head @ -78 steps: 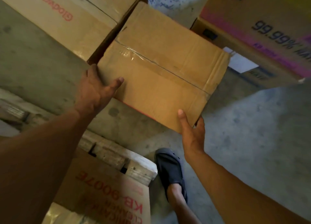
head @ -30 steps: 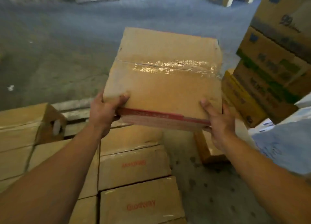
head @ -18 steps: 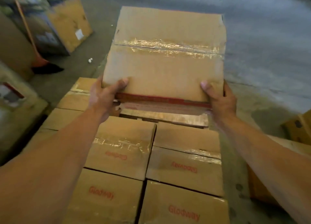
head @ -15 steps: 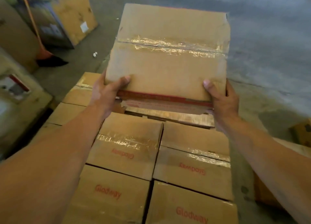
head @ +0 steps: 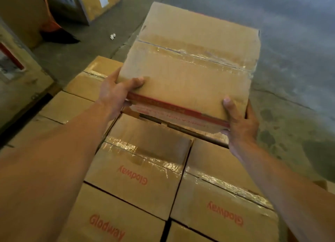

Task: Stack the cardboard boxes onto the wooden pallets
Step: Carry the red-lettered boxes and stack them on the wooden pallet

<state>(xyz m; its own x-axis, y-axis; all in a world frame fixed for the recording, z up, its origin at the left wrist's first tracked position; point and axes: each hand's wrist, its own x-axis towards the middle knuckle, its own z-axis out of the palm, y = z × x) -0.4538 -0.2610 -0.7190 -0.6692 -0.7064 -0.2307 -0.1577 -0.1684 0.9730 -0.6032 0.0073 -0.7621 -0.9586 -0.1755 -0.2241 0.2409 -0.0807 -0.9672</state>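
Grip status: both hands clamp the cardboard box (head: pixel 190 69) at its near corners. Our left hand (head: pixel 116 94) takes the near-left corner, thumb flat on the top panel and fingers going underneath. Our right hand (head: pixel 239 122) takes the near-right corner, thumb on top and fingers round the side wall. We hold the box in the air, far edge raised, above the far end of the layer of Glodway boxes (head: pixel 141 162) already stacked. As far as we can tell, it touches none of them. The pallet itself is hidden under that layer.

Handling, as we judge it:
- **Stiffness:** the panels look stiff, but the top is scuffed and creased, so the walls may give under a hard squeeze.
- **Weight:** it appears moderate (two hands at arm's reach manage it).
- **Slip:** the glossy tape seam (head: pixel 199 54) is slippery, so place thumbs on bare cardboard instead.
- **Support:** hold under the bottom edges at the corners, not on the flaps. Fingers must clear before the box seats.
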